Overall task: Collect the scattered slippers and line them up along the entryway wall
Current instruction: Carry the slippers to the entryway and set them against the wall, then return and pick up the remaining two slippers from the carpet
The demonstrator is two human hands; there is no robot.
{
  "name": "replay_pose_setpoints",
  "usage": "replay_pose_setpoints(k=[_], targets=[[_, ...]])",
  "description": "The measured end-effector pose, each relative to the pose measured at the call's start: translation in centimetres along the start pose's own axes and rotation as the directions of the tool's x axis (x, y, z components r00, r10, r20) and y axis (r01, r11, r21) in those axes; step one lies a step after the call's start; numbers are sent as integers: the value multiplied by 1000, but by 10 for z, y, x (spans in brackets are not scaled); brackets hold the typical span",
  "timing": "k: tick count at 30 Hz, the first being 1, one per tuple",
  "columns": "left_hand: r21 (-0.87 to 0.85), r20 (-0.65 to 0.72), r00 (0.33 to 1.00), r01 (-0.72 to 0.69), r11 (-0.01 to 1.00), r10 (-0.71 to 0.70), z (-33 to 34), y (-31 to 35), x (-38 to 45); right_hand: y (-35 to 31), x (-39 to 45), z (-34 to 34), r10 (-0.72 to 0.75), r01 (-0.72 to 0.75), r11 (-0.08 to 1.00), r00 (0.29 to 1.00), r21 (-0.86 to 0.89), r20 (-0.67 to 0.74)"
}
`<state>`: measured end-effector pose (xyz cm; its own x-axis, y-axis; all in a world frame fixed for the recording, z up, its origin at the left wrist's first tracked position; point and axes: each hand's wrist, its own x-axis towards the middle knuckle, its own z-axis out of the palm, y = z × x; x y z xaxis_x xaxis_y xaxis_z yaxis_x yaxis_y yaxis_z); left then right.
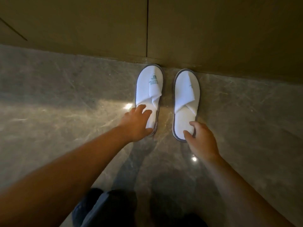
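Two white slippers with grey soles lie side by side on the marble floor, toes touching the base of the wall (213,38). The left slipper (150,86) carries a green logo; the right slipper (186,94) lies parallel, a small gap away. My left hand (136,123) covers the left slipper's heel, fingers spread on the insole and thumb at the heel's edge. My right hand (202,138) holds the right slipper's heel from the right, thumb and forefinger on the insole.
Brown wall panels with a vertical seam (147,27) run along the top. Glossy grey marble floor (65,95) stretches left and right, with light reflections. My dark-clothed knees (105,208) show at the bottom.
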<state>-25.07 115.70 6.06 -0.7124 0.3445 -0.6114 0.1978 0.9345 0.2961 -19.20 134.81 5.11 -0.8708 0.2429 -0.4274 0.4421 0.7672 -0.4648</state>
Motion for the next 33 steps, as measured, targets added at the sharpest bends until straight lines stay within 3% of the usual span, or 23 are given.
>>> replay_pose_setpoints(k=[5,13,18,24,29,33], targets=[[-270,-27,997,67,961,-77,-88,21,-121,-86,-78,-100,-66,53,995,986,84,153],[-567,-226,920,144,811,-321,-263,30,-356,-293,-213,-255,-364,310,925,890,221,276],[-697,-329,795,159,700,-509,-348,8,-497,-425,-299,-308,-528,422,838,788,345,318],[-803,-373,620,156,575,-690,-384,-43,-635,-552,-391,-312,-692,521,714,626,467,360],[-892,-337,434,139,431,-836,-389,-88,-705,-616,-440,-288,-751,564,660,482,495,452],[-899,-354,371,117,422,-858,-408,-129,-724,-653,-442,-260,-728,582,673,413,457,547]])
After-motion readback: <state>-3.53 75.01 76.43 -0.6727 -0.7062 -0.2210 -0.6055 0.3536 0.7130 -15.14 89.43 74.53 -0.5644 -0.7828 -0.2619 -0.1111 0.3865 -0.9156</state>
